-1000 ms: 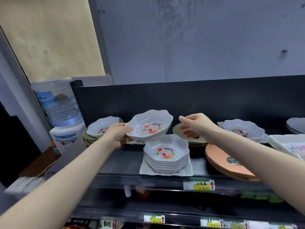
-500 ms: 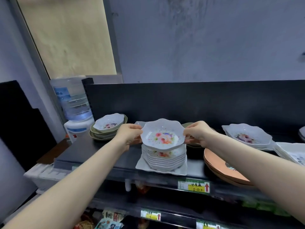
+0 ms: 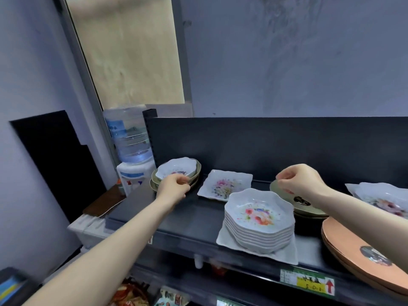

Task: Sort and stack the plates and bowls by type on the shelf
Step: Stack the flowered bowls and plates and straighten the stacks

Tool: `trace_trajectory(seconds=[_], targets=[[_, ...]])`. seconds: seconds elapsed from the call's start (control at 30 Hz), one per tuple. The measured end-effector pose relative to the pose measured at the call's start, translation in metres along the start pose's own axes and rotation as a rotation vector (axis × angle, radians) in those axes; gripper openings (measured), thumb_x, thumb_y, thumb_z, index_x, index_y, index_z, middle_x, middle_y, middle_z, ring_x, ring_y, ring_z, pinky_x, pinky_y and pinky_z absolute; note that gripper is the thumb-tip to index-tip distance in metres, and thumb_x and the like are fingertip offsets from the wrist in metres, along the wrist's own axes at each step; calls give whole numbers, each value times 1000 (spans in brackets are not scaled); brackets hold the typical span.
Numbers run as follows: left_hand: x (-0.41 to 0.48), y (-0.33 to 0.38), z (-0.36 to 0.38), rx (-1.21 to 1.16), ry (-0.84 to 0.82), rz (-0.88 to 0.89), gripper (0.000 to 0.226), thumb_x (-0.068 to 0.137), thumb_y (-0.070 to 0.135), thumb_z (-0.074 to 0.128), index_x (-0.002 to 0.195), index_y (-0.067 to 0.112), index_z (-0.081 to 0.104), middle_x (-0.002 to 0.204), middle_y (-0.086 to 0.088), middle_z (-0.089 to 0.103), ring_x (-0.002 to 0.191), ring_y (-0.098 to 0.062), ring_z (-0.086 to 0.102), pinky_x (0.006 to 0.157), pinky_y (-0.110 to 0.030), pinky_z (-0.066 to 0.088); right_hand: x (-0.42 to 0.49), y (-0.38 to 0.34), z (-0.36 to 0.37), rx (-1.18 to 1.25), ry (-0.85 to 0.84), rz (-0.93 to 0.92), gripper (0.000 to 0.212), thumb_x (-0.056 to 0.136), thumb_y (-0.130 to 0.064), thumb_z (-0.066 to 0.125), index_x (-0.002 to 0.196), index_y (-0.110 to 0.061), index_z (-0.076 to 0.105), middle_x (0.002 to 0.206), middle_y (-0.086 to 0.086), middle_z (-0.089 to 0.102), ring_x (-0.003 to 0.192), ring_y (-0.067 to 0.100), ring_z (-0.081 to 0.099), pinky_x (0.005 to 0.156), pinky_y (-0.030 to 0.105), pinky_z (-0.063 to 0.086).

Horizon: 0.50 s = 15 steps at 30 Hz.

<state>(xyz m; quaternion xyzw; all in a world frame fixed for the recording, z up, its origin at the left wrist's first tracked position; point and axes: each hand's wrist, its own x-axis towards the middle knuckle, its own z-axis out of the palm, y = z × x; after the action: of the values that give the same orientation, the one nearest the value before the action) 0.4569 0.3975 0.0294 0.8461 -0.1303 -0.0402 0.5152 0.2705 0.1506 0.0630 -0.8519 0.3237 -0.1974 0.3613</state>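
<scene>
our left hand point(image 3: 173, 187) pinched the scalloped white floral bowl point(image 3: 176, 171) far left; right hand point(image 3: 298, 181) hung loosely curled, empty, over the glossy bowl stack point(image 3: 259, 221).

Shop; price tag point(image 3: 307, 283) on shelf point(image 3: 198, 219)

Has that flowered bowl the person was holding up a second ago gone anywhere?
Yes. It has come down onto the bowl stack on the square plate, and both hands have let go; the left hand is now at the far-left bowl.
</scene>
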Motion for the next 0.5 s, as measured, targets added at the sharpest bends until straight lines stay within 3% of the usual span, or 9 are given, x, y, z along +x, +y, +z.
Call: trace_trajectory(seconds=[0.13,0.23,0.33,0.43,0.5], targets=[[45,-14,-26,120,82,35,20,79,10,61,91,24,68,105,-3,73,94,-26,68,88,-38,56,20,-38,35,106,-51,-35,14,76,-6,66,86,-12,74,80,6,72,73,22,70,73,33,60],[79,-26,-45,263,145,37,29,82,9,59,107,18,69,112,-3,71,102,-23,64,85,-28,48,40,-68,72,157,-104,-45,14,76,-3,65,84,-11,73,78,6,71,71,21,69,75,35,61],[114,-37,-60,368,126,26,35,83,8,57,116,15,66,116,-3,67,103,-22,61,78,-27,45,57,-98,110,171,-148,-42,16,78,-1,62,81,-14,70,79,6,70,70,19,68,72,31,60],[147,-43,-67,458,45,-13,19,82,5,54,91,22,59,97,-3,60,85,-22,55,73,-31,48,73,-121,143,169,-159,-31,19,77,-2,58,77,-17,68,78,8,71,68,22,67,75,34,61],[166,-48,-65,523,-1,-40,23,80,1,52,69,19,45,77,-2,50,70,-20,49,59,-27,41,84,-129,157,150,-154,-22,21,75,-3,56,75,-21,67,79,7,73,74,25,72,79,37,60]])
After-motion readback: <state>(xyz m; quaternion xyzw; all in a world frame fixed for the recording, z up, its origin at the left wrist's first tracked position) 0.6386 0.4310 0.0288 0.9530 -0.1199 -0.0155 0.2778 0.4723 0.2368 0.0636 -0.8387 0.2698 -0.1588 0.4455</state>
